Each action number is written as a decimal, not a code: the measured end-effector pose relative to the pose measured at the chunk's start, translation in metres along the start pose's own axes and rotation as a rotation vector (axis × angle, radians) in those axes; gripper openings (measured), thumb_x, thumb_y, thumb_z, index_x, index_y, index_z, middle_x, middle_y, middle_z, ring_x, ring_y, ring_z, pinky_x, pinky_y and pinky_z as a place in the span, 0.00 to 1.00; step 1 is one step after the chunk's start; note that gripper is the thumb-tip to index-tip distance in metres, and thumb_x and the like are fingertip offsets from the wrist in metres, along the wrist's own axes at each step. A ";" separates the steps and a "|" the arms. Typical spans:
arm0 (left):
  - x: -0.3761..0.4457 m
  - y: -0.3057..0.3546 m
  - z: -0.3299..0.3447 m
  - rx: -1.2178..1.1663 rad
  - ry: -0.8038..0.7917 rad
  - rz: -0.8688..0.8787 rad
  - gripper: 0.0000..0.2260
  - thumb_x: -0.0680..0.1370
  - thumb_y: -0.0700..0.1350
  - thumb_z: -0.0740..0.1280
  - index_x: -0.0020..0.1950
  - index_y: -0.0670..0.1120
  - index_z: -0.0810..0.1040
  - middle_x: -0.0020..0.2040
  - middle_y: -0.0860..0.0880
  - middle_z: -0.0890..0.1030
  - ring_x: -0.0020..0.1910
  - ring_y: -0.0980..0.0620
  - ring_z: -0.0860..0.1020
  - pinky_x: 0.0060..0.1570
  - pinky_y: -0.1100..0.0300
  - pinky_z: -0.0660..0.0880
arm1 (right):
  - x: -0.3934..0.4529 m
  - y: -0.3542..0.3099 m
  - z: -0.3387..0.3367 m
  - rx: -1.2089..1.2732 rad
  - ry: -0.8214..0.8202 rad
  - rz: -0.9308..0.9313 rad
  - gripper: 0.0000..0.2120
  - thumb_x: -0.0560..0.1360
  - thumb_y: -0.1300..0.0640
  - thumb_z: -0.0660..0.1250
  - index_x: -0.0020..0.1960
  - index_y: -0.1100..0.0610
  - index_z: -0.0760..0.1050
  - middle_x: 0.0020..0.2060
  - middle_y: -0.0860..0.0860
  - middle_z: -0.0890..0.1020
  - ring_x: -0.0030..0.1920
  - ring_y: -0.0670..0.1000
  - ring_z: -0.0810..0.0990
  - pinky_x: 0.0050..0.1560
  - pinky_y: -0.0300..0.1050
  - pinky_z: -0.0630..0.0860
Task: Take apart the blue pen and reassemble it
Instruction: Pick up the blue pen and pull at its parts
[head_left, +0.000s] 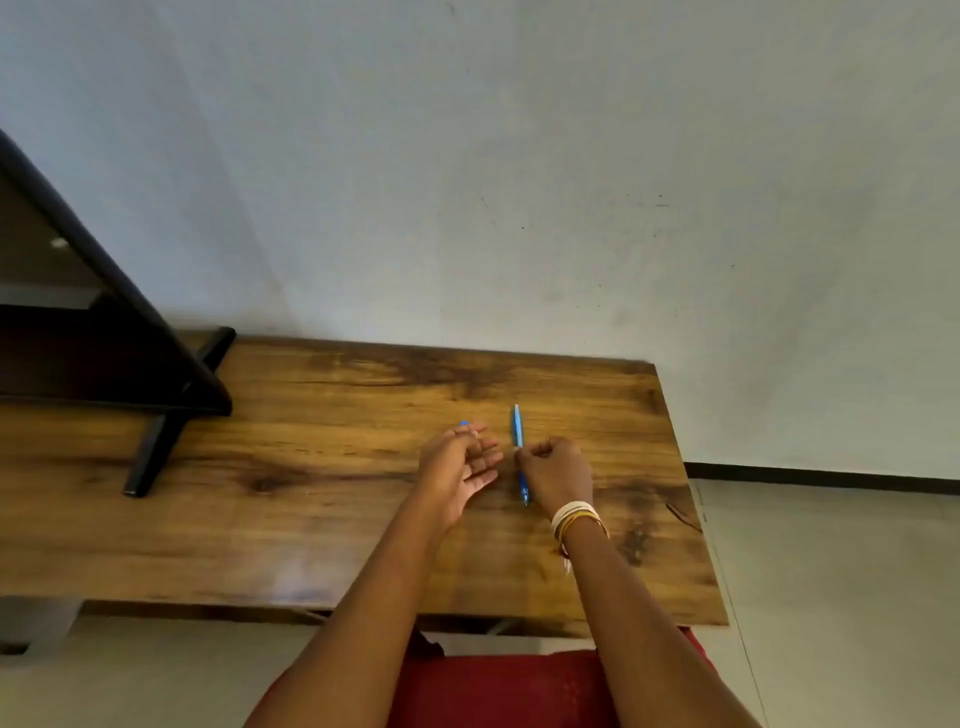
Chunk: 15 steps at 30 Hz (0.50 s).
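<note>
The blue pen (518, 431) lies lengthwise on the wooden table (322, 467), one end pointing at the wall, the other toward me. My right hand (558, 473) pinches it at its middle with fingers curled. My left hand (460, 462) hovers just left of the pen, palm turned to the right. A small blue piece (464, 423) shows at its fingertips, held between thumb and forefinger. What that piece is stays too small to tell.
A dark wooden stand (156, 374) with a slanted frame occupies the table's left back corner. A grey wall (519, 182) runs behind the table. The table's right edge (691, 493) drops to a pale floor. Bangles (574, 517) circle my right wrist.
</note>
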<state>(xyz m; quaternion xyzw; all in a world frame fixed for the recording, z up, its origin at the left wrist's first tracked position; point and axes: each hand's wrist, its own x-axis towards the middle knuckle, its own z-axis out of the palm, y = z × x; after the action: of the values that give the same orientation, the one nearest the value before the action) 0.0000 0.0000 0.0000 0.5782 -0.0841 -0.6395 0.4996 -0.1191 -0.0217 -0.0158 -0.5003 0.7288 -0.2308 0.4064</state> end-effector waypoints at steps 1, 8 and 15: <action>0.004 0.001 -0.002 -0.003 0.002 0.007 0.11 0.80 0.37 0.57 0.56 0.43 0.76 0.46 0.44 0.81 0.44 0.47 0.80 0.55 0.48 0.73 | 0.001 -0.002 0.000 -0.064 -0.007 -0.026 0.07 0.70 0.52 0.70 0.44 0.55 0.79 0.42 0.53 0.84 0.48 0.56 0.81 0.47 0.46 0.76; 0.014 0.006 -0.011 -0.043 0.067 -0.010 0.11 0.80 0.37 0.57 0.52 0.44 0.78 0.45 0.45 0.82 0.44 0.47 0.80 0.52 0.50 0.72 | 0.005 -0.007 0.005 -0.213 0.012 -0.007 0.09 0.67 0.55 0.72 0.47 0.55 0.80 0.43 0.54 0.84 0.48 0.56 0.82 0.47 0.47 0.78; 0.013 0.010 -0.009 -0.074 0.059 0.033 0.11 0.78 0.33 0.57 0.53 0.42 0.77 0.44 0.44 0.81 0.38 0.50 0.80 0.44 0.55 0.76 | 0.002 -0.025 0.011 0.520 -0.356 0.324 0.05 0.73 0.60 0.70 0.39 0.57 0.76 0.31 0.53 0.81 0.28 0.47 0.79 0.29 0.38 0.76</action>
<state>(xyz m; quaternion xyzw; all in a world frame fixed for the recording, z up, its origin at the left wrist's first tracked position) 0.0147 -0.0108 -0.0046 0.5765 -0.0553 -0.6166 0.5334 -0.0969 -0.0323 -0.0043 -0.2906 0.6334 -0.2504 0.6720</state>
